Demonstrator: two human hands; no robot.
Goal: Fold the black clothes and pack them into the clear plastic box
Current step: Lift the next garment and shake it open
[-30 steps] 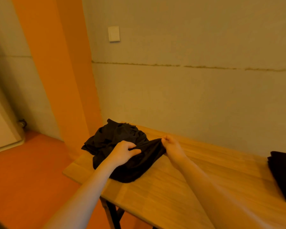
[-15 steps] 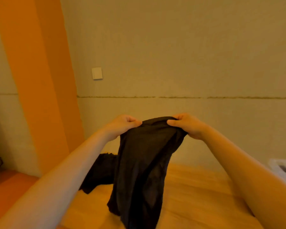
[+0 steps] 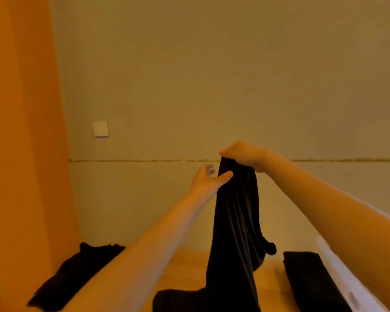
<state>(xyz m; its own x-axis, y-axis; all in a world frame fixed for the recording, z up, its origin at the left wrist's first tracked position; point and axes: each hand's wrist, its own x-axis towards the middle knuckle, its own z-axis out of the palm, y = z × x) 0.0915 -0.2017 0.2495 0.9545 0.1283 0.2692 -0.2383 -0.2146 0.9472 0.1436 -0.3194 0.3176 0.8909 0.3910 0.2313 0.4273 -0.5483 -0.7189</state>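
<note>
Your left hand (image 3: 206, 180) has let go, fingers spread; your right hand (image 3: 242, 155) alone pinches the hanging black fabric garment (image 3: 234, 221), probably for re-gripping before folding.

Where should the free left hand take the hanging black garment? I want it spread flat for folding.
Pinch the top edge of the hanging garment just left of the right hand, coming in from the left. It hangs bunched from that single grip, and the open left hand is beside it.
</note>
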